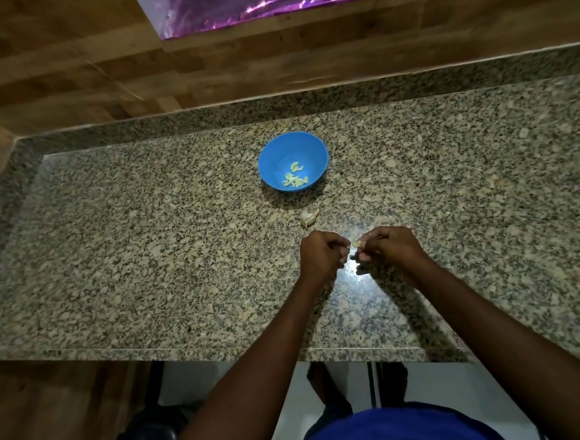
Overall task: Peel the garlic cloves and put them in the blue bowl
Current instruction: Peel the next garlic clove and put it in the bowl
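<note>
Nearest the camera, over the speckled granite countertop (147, 264), the left hand (322, 253) and right hand (388, 247) meet with fingers curled, pinching between them a small pale garlic clove (355, 243) that is mostly hidden by the fingertips. Just beyond lies a whitish unpeeled garlic piece (309, 217). Farther back stands the round blue plastic bowl (277, 152), holding several peeled cloves (296, 179).

Blue bowl (292, 147): upright, mid-countertop, holding several peeled cloves (295, 179). Unpeeled garlic piece (308, 217): nearer the front edge, apart.
</note>
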Demonstrator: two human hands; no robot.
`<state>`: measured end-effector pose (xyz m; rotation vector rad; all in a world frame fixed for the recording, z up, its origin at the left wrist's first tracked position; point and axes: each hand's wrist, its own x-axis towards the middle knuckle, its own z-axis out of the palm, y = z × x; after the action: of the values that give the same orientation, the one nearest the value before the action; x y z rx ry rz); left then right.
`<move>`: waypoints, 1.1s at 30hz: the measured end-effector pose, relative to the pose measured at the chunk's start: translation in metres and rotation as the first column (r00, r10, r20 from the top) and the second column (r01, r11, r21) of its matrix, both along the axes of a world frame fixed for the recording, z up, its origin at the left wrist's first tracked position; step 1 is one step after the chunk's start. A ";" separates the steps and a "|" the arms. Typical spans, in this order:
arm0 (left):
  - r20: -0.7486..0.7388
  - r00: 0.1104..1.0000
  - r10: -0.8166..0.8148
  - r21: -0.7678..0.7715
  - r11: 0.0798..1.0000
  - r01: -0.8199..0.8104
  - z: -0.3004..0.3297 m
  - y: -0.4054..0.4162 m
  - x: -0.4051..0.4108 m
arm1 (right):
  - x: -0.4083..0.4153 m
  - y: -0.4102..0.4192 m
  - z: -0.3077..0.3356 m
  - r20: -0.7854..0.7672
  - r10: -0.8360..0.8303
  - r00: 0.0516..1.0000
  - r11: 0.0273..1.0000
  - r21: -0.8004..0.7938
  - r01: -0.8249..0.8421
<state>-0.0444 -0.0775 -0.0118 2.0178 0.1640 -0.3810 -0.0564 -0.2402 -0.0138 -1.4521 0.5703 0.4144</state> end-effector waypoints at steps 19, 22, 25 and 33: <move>-0.075 0.993 0.093 -0.326 0.939 -0.113 0.002 -0.004 -0.002 | 0.015 0.001 0.015 -0.294 -0.052 0.954 0.943 0.301 0.144; -0.105 0.990 0.098 -0.353 0.927 -0.129 0.002 -0.005 -0.001 | 0.011 0.002 0.009 -0.203 -0.070 0.977 0.997 0.030 0.078; -0.129 0.986 0.107 -0.329 0.933 -0.145 0.000 -0.002 0.001 | 0.009 -0.001 0.000 -0.013 0.083 0.996 0.962 -0.259 -0.083; -0.128 0.983 0.130 -0.332 0.929 -0.166 -0.005 0.004 -0.002 | 0.004 0.000 -0.003 0.099 0.245 0.965 0.891 -0.416 -0.183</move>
<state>-0.0463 -0.0736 -0.0164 1.6319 0.2929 -0.3896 -0.0524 -0.2401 -0.0166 -1.9397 0.3867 0.3694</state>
